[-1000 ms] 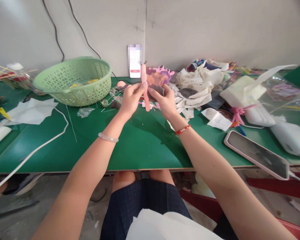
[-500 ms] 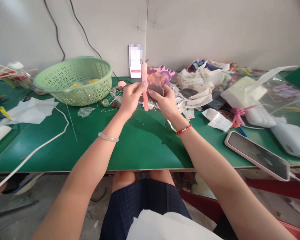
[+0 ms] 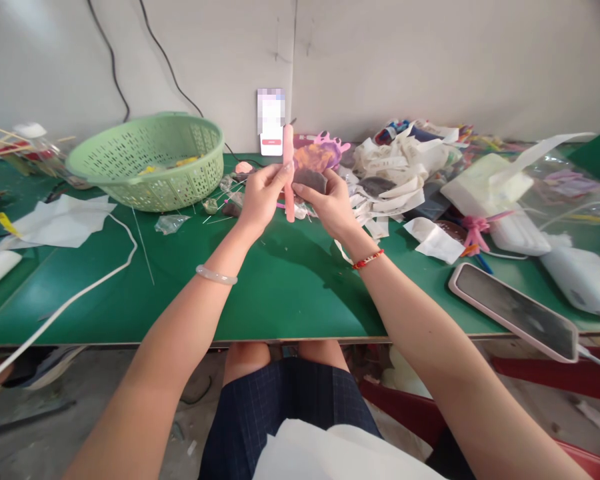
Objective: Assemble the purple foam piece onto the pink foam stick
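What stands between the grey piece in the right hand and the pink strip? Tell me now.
Nothing visible: the grey piece in the right hand sits right beside the pink strip held by the left hand.

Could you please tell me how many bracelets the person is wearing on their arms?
2: a pale, translucent, jade-like bangle on the left forearm, and a thin red beaded bracelet on the right forearm. None appear hidden.

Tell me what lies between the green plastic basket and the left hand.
In the head view, small greyish lumps and thin pins lie on the green tabletop between the green plastic basket and the left hand.
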Available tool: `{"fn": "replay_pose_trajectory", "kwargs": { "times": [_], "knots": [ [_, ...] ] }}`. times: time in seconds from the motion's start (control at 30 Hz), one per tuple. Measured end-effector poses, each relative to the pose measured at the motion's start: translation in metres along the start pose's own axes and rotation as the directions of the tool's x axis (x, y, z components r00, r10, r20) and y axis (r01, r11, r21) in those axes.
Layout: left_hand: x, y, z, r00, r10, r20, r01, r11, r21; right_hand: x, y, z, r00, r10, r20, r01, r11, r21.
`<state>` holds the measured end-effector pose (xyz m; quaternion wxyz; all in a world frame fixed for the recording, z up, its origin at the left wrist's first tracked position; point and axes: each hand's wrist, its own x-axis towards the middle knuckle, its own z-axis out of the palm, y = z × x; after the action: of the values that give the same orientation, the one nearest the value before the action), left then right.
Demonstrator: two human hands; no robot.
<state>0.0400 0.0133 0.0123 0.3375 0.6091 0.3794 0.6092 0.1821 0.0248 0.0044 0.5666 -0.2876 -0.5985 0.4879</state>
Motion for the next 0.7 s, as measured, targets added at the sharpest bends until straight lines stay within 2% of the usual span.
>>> {"fn": "replay_pose_trajectory", "kwargs": {
  "times": [0.23, 0.47, 0.7],
  "knots": [
    [0.0010, -0.0012, -0.0054, 0.996, 0.009, -0.086, -0.004, 0.998, 0.056, -0.0021, -0.0074, -0.0012, 0.995, 0.054, 0.081, -0.057, 0.997, 0.045],
    [0.0020, -0.0016, -0.0074, 0.995, 0.039, -0.090, -0.033, 0.997, 0.070, -0.0016, -0.0067, -0.0044, 0.989, 0.104, 0.102, -0.102, 0.995, -0.020],
    [0.0021, -0.0023, -0.0068, 0.995, 0.030, -0.099, -0.023, 0.997, 0.069, 0.0014, -0.0010, -0.0062, 0.993, 0.058, 0.103, -0.047, 0.994, -0.102]
  ]
}}
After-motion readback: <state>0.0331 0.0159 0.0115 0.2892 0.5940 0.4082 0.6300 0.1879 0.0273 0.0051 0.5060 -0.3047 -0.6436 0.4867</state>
